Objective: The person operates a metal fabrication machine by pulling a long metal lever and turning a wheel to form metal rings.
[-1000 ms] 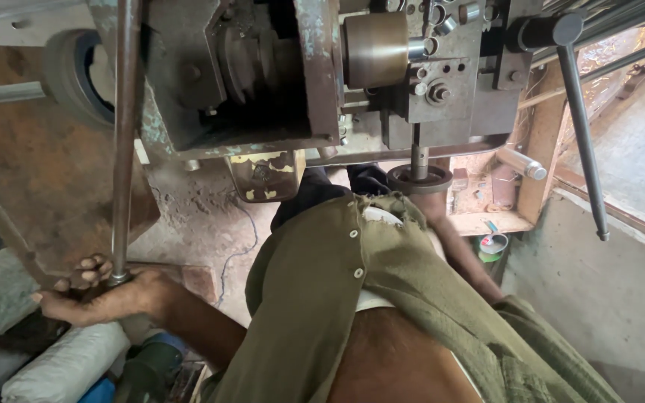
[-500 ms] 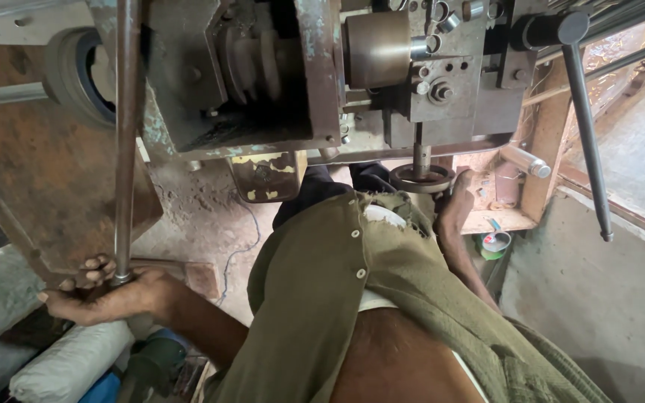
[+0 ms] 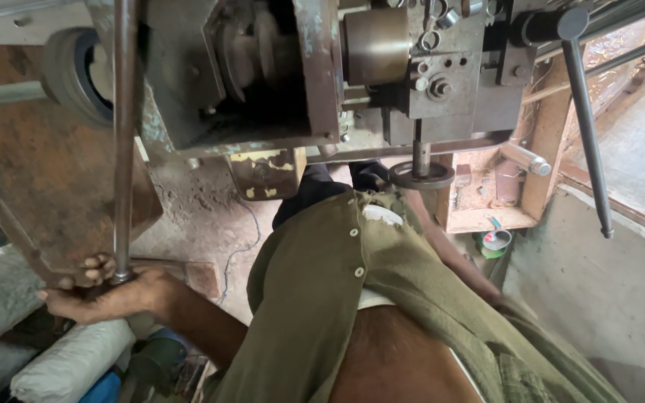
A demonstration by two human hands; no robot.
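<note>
My left hand (image 3: pixel 102 291) is at the lower left, fingers curled around the bottom end of a long upright metal rod (image 3: pixel 122 134). The hand rests against the edge of a rusty brown plate (image 3: pixel 31 194). My right forearm (image 3: pixel 446 250) reaches up from the olive shirt (image 3: pixel 337 298) to a round dark handwheel (image 3: pixel 421 176) hanging under the grey machine (image 3: pixel 293 75). My right hand (image 3: pixel 410 200) sits just beneath the wheel. Its fingers are mostly hidden by the shirt and wheel.
A long dark lever (image 3: pixel 587 127) slants down at the right. A wooden box shelf (image 3: pixel 487 201) holds small parts, with a green-and-white tin (image 3: pixel 496 240) below it. White sacks (image 3: pixel 69 358) lie at the lower left. A concrete wall (image 3: pixel 606 291) stands at the right.
My right hand has shifted slightly left, from beside the handwheel to under it. My left hand stays on the rod's lower end.
</note>
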